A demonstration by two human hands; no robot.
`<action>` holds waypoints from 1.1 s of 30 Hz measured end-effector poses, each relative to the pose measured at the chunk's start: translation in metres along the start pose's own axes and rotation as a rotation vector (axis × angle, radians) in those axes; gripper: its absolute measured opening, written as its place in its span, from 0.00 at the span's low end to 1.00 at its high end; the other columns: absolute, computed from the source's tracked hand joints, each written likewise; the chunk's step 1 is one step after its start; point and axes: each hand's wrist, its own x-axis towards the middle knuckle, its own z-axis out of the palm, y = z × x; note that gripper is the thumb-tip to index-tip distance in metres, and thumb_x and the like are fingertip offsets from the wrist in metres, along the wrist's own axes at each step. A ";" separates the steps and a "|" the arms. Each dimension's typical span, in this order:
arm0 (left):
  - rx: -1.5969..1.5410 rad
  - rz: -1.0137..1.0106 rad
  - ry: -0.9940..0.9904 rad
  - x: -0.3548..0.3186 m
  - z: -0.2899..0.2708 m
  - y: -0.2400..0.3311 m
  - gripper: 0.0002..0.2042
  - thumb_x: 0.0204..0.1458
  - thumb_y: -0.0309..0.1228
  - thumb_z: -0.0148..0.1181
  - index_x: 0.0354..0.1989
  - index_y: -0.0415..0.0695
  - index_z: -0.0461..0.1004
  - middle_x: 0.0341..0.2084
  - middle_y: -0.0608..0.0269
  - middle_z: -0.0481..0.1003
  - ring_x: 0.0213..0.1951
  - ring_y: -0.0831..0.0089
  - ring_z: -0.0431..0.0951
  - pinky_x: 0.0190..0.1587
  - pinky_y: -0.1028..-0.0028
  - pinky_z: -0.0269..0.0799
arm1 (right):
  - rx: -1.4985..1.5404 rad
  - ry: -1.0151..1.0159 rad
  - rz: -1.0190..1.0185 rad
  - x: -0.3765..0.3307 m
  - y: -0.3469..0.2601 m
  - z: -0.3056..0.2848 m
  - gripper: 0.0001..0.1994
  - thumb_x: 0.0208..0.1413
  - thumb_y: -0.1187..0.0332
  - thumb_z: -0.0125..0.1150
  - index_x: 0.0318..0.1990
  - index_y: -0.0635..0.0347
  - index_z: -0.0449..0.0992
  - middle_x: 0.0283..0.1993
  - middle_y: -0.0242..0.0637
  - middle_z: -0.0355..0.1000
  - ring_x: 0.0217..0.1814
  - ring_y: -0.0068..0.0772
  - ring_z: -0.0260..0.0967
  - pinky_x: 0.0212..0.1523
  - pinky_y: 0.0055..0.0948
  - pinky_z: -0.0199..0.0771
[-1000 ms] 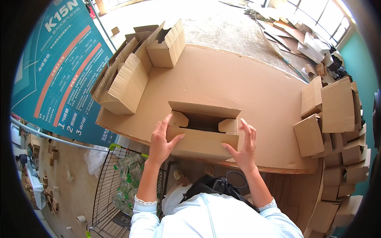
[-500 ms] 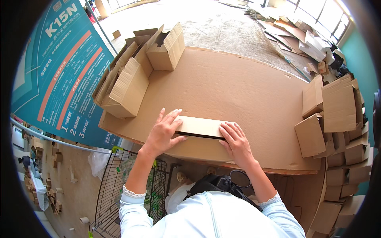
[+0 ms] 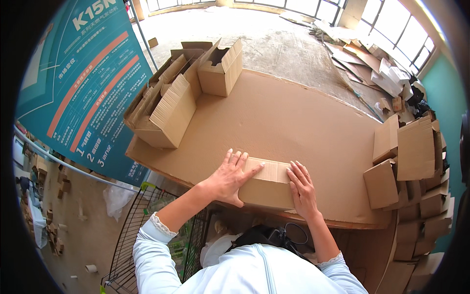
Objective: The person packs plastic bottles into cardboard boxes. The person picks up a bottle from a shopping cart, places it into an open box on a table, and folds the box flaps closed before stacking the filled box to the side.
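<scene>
Person is leaning over the near edge of the cardboard-covered table [image 3: 293, 112], pressing down on a small cardboard box [image 3: 268, 183] sitting right at that edge. Left hand [image 3: 229, 177] is lying flat on the box's left end, fingers spread and straight, gripping nothing. Right hand [image 3: 302, 188] is doing the same on the right end, fingers together, palm down. Box is looking light, stiff corrugated, crushable on the flaps, not slippery; best hold is probably the two short ends. Beyond the box, left and farther along the table, open cartons [image 3: 181, 98] are clustering. Right of the box, folded boxes [image 3: 411, 166] are stacking up. Left, a teal banner [image 3: 78, 83]; far behind, bare concrete floor [image 3: 274, 39] and windows.
</scene>
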 end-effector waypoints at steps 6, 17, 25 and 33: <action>-0.078 -0.326 0.269 -0.016 0.014 -0.014 0.58 0.29 0.54 0.74 0.73 0.58 0.47 0.58 0.32 0.58 0.61 0.39 0.59 0.68 0.43 0.46 | -0.025 0.173 0.032 0.012 0.002 0.003 0.25 0.62 0.74 0.48 0.68 0.59 0.60 0.71 0.50 0.54 0.73 0.56 0.51 0.70 0.47 0.54; -0.072 -1.175 0.263 0.047 -0.003 -0.126 0.55 0.34 0.65 0.67 0.73 0.62 0.48 0.57 0.32 0.64 0.58 0.43 0.65 0.62 0.48 0.56 | -0.036 -0.013 0.131 -0.007 0.032 0.030 0.31 0.58 0.74 0.54 0.70 0.60 0.54 0.72 0.52 0.50 0.74 0.57 0.47 0.70 0.47 0.54; 0.037 -1.435 0.258 0.090 -0.015 -0.175 0.53 0.36 0.66 0.65 0.73 0.63 0.48 0.59 0.35 0.63 0.60 0.45 0.64 0.60 0.50 0.60 | -0.280 -0.182 0.247 -0.097 0.104 0.057 0.29 0.57 0.70 0.54 0.67 0.62 0.59 0.72 0.52 0.51 0.75 0.55 0.46 0.73 0.47 0.46; 0.016 -1.433 0.238 0.104 -0.012 -0.201 0.53 0.36 0.66 0.65 0.72 0.60 0.50 0.61 0.32 0.61 0.62 0.43 0.62 0.61 0.47 0.56 | -0.216 -0.165 0.263 -0.100 0.107 0.054 0.26 0.57 0.70 0.53 0.65 0.62 0.63 0.71 0.50 0.53 0.75 0.52 0.47 0.73 0.47 0.46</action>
